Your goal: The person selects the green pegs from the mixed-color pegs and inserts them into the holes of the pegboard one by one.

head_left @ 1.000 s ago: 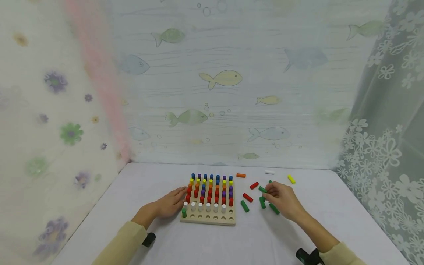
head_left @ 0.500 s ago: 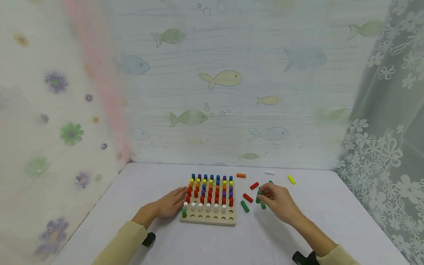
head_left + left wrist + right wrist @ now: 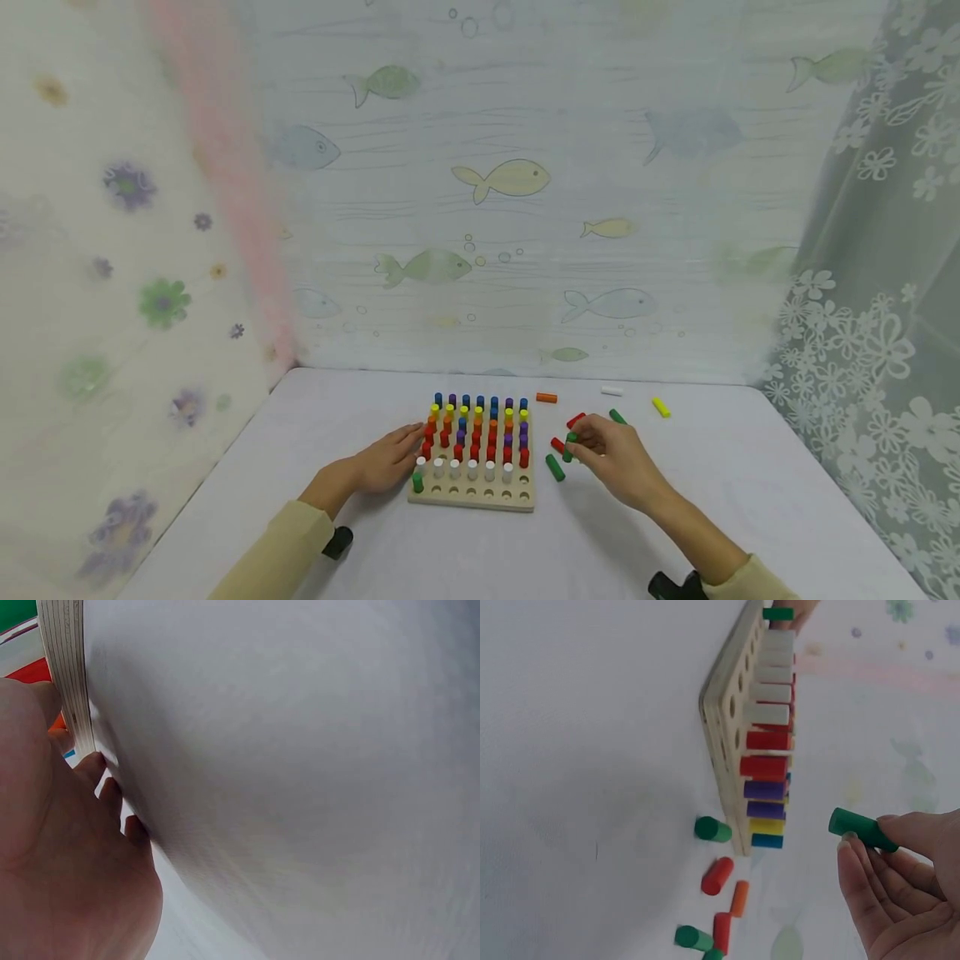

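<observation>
A wooden pegboard (image 3: 472,502) stands on the table, filled with rows of coloured pegs. Its front row has one green peg (image 3: 417,482) at the left end and open holes beside it; white pegs (image 3: 472,470) line the row behind. Against the board's left side rests my left hand (image 3: 386,462), fingertips along the wooden edge in the left wrist view. My right hand (image 3: 618,462) pinches a green peg (image 3: 860,828) between thumb and fingers, raised to the right of the board. In the head view this hand partly covers the loose red pegs.
Right of the board lie loose pegs: a green peg (image 3: 554,467), a red peg (image 3: 575,420), an orange peg (image 3: 547,397), a white peg (image 3: 612,391) and a yellow peg (image 3: 661,407). Another green peg (image 3: 617,416) lies behind my right hand. A fish-patterned curtain (image 3: 480,208) hangs at the back.
My right hand has picked up a green peg from the loose group, turned it upright and carried it left towards the board. My left hand has stayed in place.
</observation>
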### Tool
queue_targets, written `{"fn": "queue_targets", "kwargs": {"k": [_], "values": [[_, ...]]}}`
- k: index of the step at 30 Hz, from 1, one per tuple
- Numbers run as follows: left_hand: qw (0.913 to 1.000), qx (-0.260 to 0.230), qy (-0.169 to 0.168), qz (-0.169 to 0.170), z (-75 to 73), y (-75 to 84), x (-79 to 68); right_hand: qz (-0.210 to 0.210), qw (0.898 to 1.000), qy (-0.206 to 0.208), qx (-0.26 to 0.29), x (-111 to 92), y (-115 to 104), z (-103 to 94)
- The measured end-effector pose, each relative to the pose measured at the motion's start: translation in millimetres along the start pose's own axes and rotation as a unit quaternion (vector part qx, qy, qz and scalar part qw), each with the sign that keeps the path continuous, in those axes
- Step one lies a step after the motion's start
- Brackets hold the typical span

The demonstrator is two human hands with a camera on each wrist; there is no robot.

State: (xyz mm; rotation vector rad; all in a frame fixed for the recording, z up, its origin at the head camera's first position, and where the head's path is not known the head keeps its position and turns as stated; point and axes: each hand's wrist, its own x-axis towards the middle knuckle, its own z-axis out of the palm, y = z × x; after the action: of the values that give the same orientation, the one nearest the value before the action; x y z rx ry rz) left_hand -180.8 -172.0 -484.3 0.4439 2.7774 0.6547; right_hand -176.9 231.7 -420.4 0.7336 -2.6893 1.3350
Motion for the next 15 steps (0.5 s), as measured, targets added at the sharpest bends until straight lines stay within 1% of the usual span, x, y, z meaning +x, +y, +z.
{"fn": "queue_targets", "kwargs": {"k": [6, 10, 15], "values": [[1.0000, 0.000, -0.002, -0.010, -0.1, 2.9, -1.3, -0.016, 1.000, -0.005, 0.012, 2.0, -5.0, 6.1], [0.9999, -0.001, 0.001, -0.016, 0.0, 3.5, -1.2, -0.031, 1.000, -0.005, 0.004, 3.6, -7.4, 10.3], [0.9997, 0.003, -0.005, -0.022, -4.0, 8.6, -2.7, -0.034, 0.999, -0.010, 0.002, 5.8, -11.6, 16.0]]}}
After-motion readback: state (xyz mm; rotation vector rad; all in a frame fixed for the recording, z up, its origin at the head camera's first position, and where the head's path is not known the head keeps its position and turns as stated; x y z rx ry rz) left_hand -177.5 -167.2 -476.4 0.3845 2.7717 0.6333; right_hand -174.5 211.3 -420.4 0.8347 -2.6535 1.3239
